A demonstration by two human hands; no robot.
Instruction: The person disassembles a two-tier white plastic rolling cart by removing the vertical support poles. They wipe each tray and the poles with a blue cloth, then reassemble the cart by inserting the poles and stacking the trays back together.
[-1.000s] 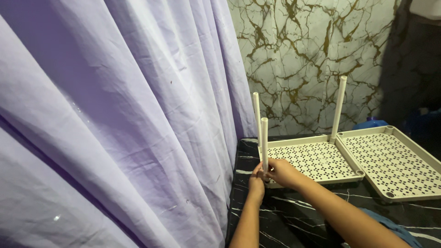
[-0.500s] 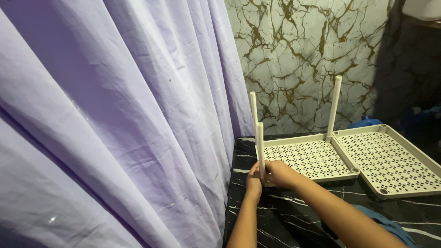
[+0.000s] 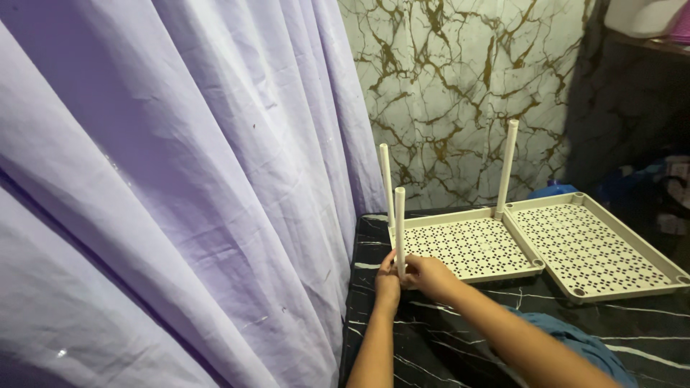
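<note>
Both hands (image 3: 410, 276) around upright white tube (image 3: 399, 226) at perforated tray (image 3: 467, 248) corner

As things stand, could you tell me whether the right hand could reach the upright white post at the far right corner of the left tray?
Probably yes: the right hand is busy at the near post, but only open tray lies between it and the far post.
</note>
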